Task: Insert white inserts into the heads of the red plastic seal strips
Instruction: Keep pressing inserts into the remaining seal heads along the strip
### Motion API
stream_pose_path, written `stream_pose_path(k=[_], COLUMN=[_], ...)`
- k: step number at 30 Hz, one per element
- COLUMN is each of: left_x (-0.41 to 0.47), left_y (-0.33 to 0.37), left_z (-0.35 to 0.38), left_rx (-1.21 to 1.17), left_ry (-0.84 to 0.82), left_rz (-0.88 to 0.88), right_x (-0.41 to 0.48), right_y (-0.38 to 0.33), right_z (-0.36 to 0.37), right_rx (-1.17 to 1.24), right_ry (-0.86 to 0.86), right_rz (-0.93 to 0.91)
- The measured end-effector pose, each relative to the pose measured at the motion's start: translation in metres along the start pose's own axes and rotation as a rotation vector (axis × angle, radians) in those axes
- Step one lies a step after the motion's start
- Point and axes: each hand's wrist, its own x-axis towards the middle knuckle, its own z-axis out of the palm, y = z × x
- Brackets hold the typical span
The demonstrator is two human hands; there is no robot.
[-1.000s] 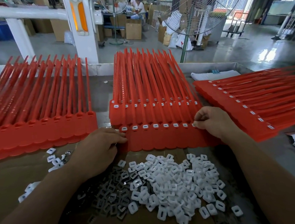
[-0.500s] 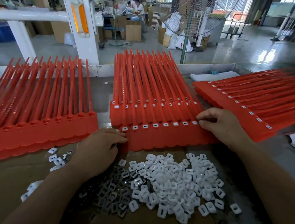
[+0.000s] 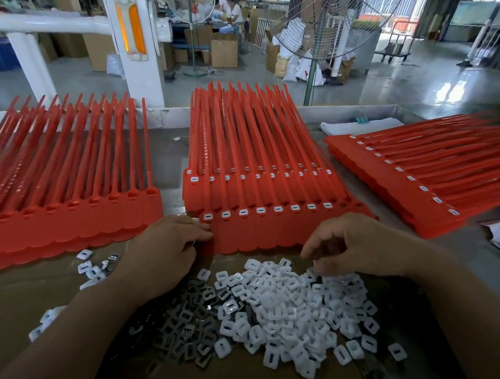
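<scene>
Head-worn view, forward-down, close over worktable [image 3: 321, 112]

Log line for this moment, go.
left hand: pinches front strip row, left end | right hand: over white insert pile, grip unclear | stage: picking next insert

Joined red plastic seal strips [image 3: 278, 232] are laid flat, heads nearest, most filled. Small white rectangular plastic inserts [image 3: 290, 312] are heaped just before them.
</scene>
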Motion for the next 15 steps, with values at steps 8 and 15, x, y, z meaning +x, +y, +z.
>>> stream_pose_path(k=[8,15], left_x=[0.0010,0.0024], left_y=[-0.0012,-0.0031], left_z=[0.0002,0.0012], left_rx=[0.006,0.018], left_ry=[-0.001,0.001], left_rz=[-0.003,0.012], right_x=[0.0038,0.0050], right_y=[0.0008,0.0010], right_z=[0.0054,0.0065], right_rx=[-0.061,-0.051], right_ry=[-0.045,-0.038], right_rz=[0.026,0.023])
